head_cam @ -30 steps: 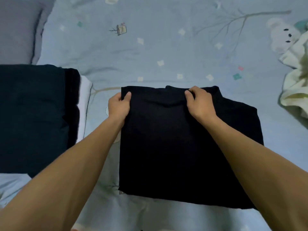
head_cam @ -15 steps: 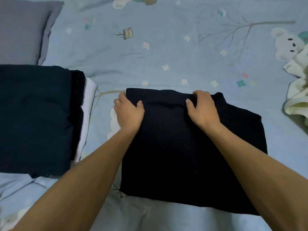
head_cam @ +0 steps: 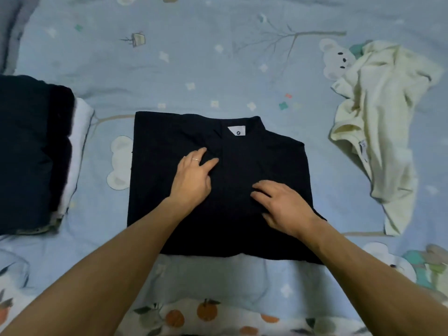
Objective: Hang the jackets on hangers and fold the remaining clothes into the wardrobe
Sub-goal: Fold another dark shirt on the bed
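A second ago both hands gripped the far edge of the black shirt (head_cam: 242,190); now they have let go and come back toward the lower part of the frame. The left hand (head_cam: 194,178) and the right hand (head_cam: 283,204) rest flat on the cloth with fingers straight, grasping nothing, and seem to be smoothing it. The shirt lies at the centre of the frame on the bed (head_cam: 218,69), folded into a rough rectangle with its white neck label (head_cam: 236,131) uncovered (it was hidden under the right hand before). That suggests one fold is finished and the next can begin. A folded dark pile (head_cam: 31,154) sits at the left edge, and a crumpled cream garment (head_cam: 378,132) at the right is not yet folded.
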A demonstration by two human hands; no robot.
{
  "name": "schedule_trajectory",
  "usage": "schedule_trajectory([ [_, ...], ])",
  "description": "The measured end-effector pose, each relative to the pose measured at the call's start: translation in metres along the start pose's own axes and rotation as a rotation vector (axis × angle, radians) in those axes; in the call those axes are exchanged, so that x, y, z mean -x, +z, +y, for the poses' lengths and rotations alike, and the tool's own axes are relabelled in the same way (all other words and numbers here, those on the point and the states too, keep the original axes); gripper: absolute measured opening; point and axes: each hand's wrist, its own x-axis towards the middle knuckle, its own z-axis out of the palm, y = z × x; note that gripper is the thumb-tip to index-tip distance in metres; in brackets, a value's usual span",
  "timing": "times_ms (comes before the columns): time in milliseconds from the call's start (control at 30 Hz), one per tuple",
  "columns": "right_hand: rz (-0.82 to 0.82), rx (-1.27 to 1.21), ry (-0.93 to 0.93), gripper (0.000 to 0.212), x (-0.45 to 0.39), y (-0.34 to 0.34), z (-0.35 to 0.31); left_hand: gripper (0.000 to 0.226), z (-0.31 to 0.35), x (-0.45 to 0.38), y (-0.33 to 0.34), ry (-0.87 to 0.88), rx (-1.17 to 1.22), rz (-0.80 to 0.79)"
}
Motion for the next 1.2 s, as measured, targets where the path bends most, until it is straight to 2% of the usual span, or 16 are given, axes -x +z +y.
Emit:
schedule_trajectory([
  [67, 0.173, -0.234, 0.175, 0.037, -0.001, -0.013, 0.002, 0.062, 0.010, -0.008, -0.003, 0.014, -0.106, -0.061],
  [200, 0.641, -0.889, 0.914, 0.020, -0.013, -0.048, 0.039, 0.074, 0.037, -0.034, -0.008, 0.011, -0.225, -0.150],
  [233, 0.666, -0.992, 1.054, 0.020, -0.014, -0.053, 0.053, 0.072, 0.042, -0.038, -0.009, -0.017, -0.207, -0.164],
  [300, 0.521, -1.156, 1.187, 0.028, -0.007, -0.056, 0.075, 0.068, 0.054, -0.045, -0.006, -0.100, -0.162, -0.205],
  [400, 0.357, -1.219, 1.110, 0.021, 0.003, -0.051, 0.091, 0.073, 0.075, -0.050, 0.006, -0.172, -0.138, -0.265],
  [467, 0.398, -1.179, 1.048, 0.014, 0.006, -0.047, 0.097, 0.075, 0.087, -0.048, 0.016, -0.124, -0.145, -0.238],
  [567, 0.417, -1.206, 1.086, 0.031, 0.024, -0.038, 0.096, 0.072, 0.103, -0.030, 0.036, -0.027, -0.166, -0.181],
  [667, 0.153, -1.341, 1.050, 0.049, 0.065, -0.027, 0.079, 0.070, 0.117, 0.002, 0.054, -0.013, -0.178, -0.142],
  [733, 0.004, -1.401, 0.953, 0.032, 0.090, -0.019, 0.064, 0.072, 0.124, 0.023, 0.063, -0.020, -0.186, -0.148],
  [800, -0.070, -1.426, 0.872, 0.020, 0.113, -0.012, 0.050, 0.072, 0.134, 0.043, 0.071, -0.021, -0.172, -0.165],
  [867, -0.051, -1.346, 0.827, 0.020, 0.130, -0.002, 0.041, 0.070, 0.142, 0.060, 0.077, -0.031, -0.152, -0.151],
  [1000, 0.260, -1.291, 0.983, 0.005, 0.156, 0.007, 0.036, 0.068, 0.149, 0.083, 0.087, -0.110, -0.125, -0.138],
  [1033, 0.278, -1.303, 0.981, 0.007, 0.160, 0.007, 0.034, 0.068, 0.150, 0.088, 0.089, -0.152, -0.120, -0.131],
  [1067, 0.241, -1.303, 0.954, 0.010, 0.168, 0.006, 0.031, 0.069, 0.155, 0.094, 0.091, -0.188, -0.119, -0.122],
  [1133, 0.056, -1.206, 0.869, 0.012, 0.172, 0.006, 0.024, 0.071, 0.160, 0.099, 0.094, -0.254, -0.107, -0.115],
  [1200, 0.028, -1.013, 0.897, 0.011, 0.175, 0.009, 0.019, 0.073, 0.165, 0.106, 0.096, -0.251, -0.107, -0.150],
])
